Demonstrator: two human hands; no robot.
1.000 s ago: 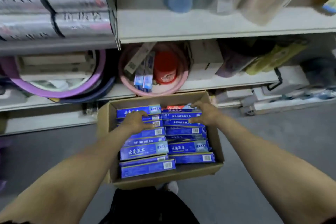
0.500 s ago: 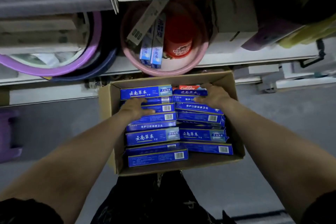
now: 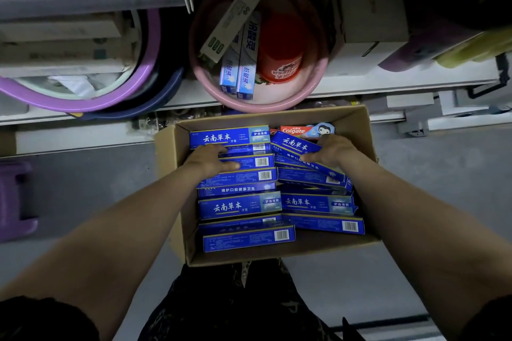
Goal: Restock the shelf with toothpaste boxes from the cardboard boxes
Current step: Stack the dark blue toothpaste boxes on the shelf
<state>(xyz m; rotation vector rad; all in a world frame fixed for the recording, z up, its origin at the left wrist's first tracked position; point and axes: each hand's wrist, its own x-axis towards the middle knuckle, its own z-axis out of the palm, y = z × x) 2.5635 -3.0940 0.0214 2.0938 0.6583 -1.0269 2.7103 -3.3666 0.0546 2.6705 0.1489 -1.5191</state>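
Right fingers are wrapped round one tilted blue box at the top of the right-hand stack, thumb on the near face, the rest of the right hand over the far edge, so that one's properly grabbed and its end is cocked up off its neighbours. Left fingers lie across the top of the left stack; honestly can't tell if the left hand has closed on a carton or is just resting there. All the toothpaste boxes sit in two rough stacks inside the open cardboard box, which is on the floor right in front of the shelf, with a red Colgate box poking out at the far end. My guess on handling: these cartons are light and fairly stiff along their length but thin-walled, so they'd dent if squeezed mid-span, and the glossy print probably slides easily. I'd pinch across the narrow width near the middle, or take a few together by the long edges. On the shelf just behind, a pink basin already has some toothpaste cartons standing in it.
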